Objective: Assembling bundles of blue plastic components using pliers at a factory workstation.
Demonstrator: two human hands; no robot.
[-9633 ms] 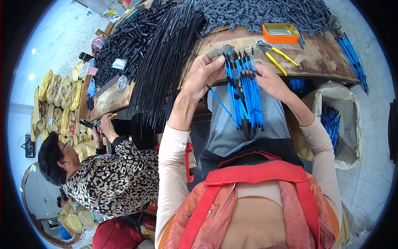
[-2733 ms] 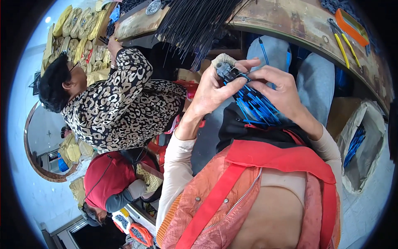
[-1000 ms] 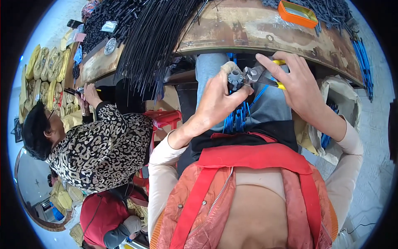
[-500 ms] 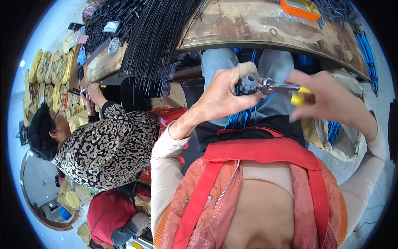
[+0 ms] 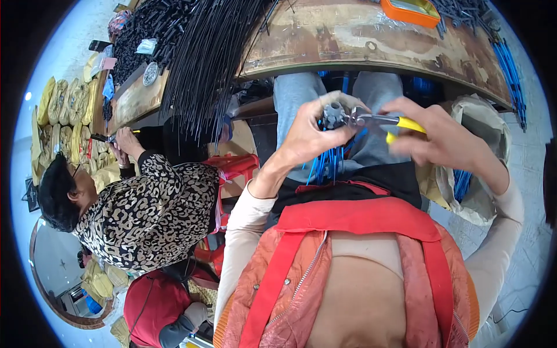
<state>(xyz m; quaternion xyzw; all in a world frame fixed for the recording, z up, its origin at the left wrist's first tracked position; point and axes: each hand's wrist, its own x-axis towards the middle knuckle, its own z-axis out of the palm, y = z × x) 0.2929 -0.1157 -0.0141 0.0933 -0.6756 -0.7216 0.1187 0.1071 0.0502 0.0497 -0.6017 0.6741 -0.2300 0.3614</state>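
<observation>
- At far left: co-worker in spotted top (image 5: 151, 214) leaning toward wooden workbench (image 5: 360, 40), hands working on something small, too small to tell.
- Hanging off bench edge: thick sheaf of black cables (image 5: 203, 69).
- Gripping in left hand (image 5: 310, 136): bundle of blue cables (image 5: 331, 162), fingers wrapped tight around grey capped ends, held over lap, below bench edge.
- Closing around yellow-handled pliers (image 5: 377, 120): right hand (image 5: 441, 142), fingers curled on handles, tips meeting bundle top.
- Sitting at far right: pale sack (image 5: 481, 168) holding more blue cables.
</observation>
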